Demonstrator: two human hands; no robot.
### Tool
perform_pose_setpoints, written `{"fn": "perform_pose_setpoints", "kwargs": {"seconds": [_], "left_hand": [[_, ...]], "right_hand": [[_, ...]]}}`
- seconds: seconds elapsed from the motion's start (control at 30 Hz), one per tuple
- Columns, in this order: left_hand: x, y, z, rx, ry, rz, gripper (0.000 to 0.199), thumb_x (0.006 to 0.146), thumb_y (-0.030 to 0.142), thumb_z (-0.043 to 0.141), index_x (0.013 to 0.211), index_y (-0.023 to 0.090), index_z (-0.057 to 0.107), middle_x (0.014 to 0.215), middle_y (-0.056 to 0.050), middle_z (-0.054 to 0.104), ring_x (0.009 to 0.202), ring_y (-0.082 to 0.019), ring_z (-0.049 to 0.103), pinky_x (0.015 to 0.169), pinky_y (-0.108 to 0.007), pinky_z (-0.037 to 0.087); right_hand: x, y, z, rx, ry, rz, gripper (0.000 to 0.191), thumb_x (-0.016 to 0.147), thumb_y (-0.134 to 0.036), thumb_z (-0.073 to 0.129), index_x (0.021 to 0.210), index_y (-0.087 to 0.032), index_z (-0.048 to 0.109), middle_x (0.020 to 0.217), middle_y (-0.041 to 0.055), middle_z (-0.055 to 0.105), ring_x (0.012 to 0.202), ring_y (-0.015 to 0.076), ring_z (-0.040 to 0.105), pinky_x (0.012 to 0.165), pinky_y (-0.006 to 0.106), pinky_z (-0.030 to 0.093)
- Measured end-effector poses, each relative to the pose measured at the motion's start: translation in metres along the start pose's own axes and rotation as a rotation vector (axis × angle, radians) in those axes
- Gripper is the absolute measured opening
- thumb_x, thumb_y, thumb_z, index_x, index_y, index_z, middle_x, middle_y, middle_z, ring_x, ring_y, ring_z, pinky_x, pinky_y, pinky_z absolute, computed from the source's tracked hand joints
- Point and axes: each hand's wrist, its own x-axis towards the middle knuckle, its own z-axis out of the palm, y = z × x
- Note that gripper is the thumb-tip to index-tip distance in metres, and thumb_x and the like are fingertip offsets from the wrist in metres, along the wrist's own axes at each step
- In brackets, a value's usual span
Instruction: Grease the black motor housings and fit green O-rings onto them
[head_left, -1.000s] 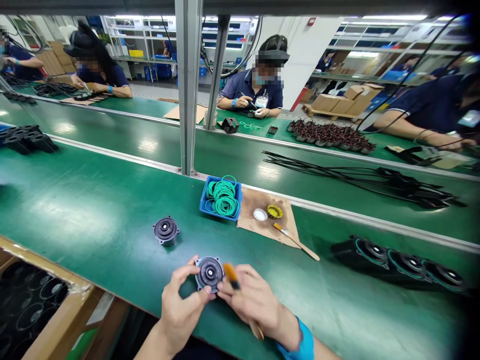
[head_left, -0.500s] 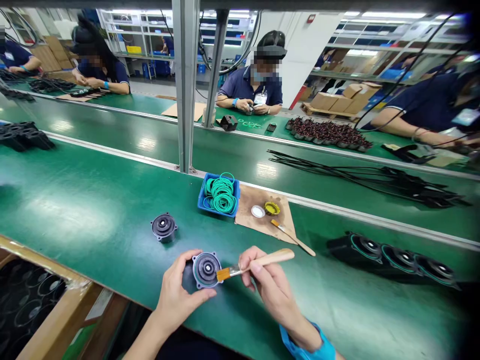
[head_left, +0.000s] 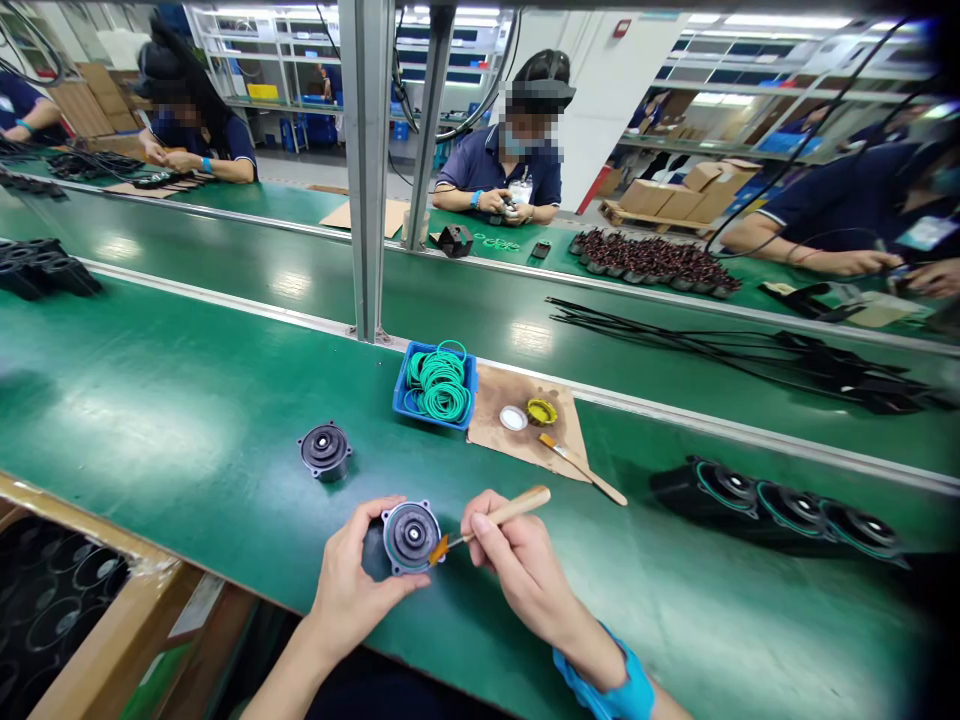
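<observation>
My left hand is closed around a round black housing with small lugs on its rim, thumb at the near edge and fingers at the far side. In my right hand is a paintbrush with a pale wooden handle. Its orange bristles touch the right side of the housing's rim. A second black housing stands on the green bench to the upper left of my hands. Beyond them are a blue bin of green rubber rings and a stained cardboard sheet.
On the cardboard are a white lid, a yellow cap and another brush. Several black housings with green rings stand at right. A metal post rises behind the bin. A cardboard box of black parts is at lower left. Co-workers sit opposite.
The brush has swung more upright, its handle end shifting left, while the bristles stay at the housing's right rim. My left hand still holds the housing in nearly the same place.
</observation>
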Motion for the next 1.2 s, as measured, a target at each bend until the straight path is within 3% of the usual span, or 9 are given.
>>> {"fn": "perform_pose_setpoints", "kwargs": {"seconds": [0.13,0.4,0.6,0.83,1.03,1.2], "left_hand": [[0.0,0.001,0.0,-0.013,-0.003,0.006,0.066,0.06,0.015,0.09,0.117,0.026,0.058,0.118,-0.003,0.074,0.108,-0.025,0.071,0.096,-0.038,0.056],[-0.001,0.001,-0.001,-0.022,-0.022,0.092,0.068,0.061,0.019,0.092,0.119,0.026,0.057,0.119,-0.004,0.074,0.109,-0.025,0.071,0.095,-0.038,0.058],[-0.001,0.001,0.002,-0.007,0.021,0.201,0.066,0.06,0.023,0.093,0.116,0.025,0.057,0.114,-0.006,0.074,0.105,-0.025,0.073,0.092,-0.037,0.059],[-0.007,0.003,0.011,0.013,0.094,0.269,0.057,0.065,0.025,0.089,0.111,0.023,0.056,0.111,-0.008,0.072,0.1,-0.025,0.073,0.087,-0.036,0.061],[-0.008,0.01,0.015,0.072,0.096,0.312,0.047,0.075,0.027,0.083,0.113,0.022,0.056,0.108,-0.01,0.07,0.1,-0.026,0.071,0.084,-0.038,0.06],[-0.009,0.013,0.017,0.091,0.091,0.341,0.042,0.079,0.025,0.078,0.113,0.022,0.055,0.108,-0.011,0.07,0.1,-0.026,0.07,0.083,-0.038,0.06]], "right_hand": [[0.003,-0.005,-0.003,-0.125,0.036,-0.162,0.042,0.106,-0.028,0.037,0.069,-0.019,0.054,0.074,0.0023,0.06,0.061,0.0119,0.055,0.059,0.024,0.044],[0.011,-0.014,-0.005,-0.216,0.017,-0.3,0.025,0.104,-0.02,0.036,0.087,-0.021,0.055,0.078,0.002,0.061,0.068,0.0138,0.06,0.062,0.024,0.049],[0.014,-0.025,-0.002,-0.189,-0.006,-0.294,0.02,0.102,-0.017,0.039,0.093,-0.021,0.056,0.075,0.0004,0.061,0.066,0.0131,0.06,0.062,0.022,0.049],[0.003,-0.038,-0.008,-0.234,0.162,-0.233,0.027,0.101,-0.017,0.046,0.077,-0.021,0.058,0.069,-0.0017,0.062,0.06,0.0104,0.061,0.06,0.019,0.048],[0.0,-0.044,-0.005,-0.344,0.163,-0.275,0.035,0.102,-0.017,0.044,0.069,-0.02,0.057,0.068,0.0012,0.065,0.054,0.0112,0.061,0.054,0.021,0.046],[0.001,-0.047,-0.002,-0.389,0.132,-0.306,0.029,0.102,-0.016,0.042,0.077,-0.021,0.056,0.068,0.0015,0.064,0.055,0.0126,0.061,0.053,0.023,0.047]]}}
